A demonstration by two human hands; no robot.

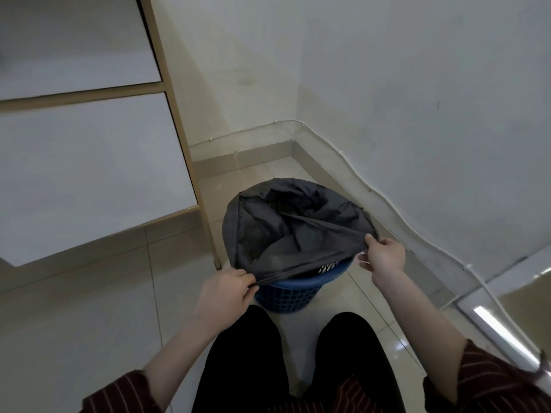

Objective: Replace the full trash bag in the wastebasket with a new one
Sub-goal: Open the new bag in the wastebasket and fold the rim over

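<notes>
— So, where is the trash bag (pixel 301 234) sitting?
— It is sitting in the blue wastebasket (pixel 287 295), on the tiled floor (pixel 89 308) in the corner, just beside the white cabinet (pixel 89 162).
— What is the left grip (pixel 223 289) doing?
— It is pinching the near edge of the dark bag, with its fingers curling round it.
— And the right grip (pixel 384 256)?
— It is pinching the bag's edge on the right side. The edge is stretching tight between them, above the wastebasket's near rim.
</notes>
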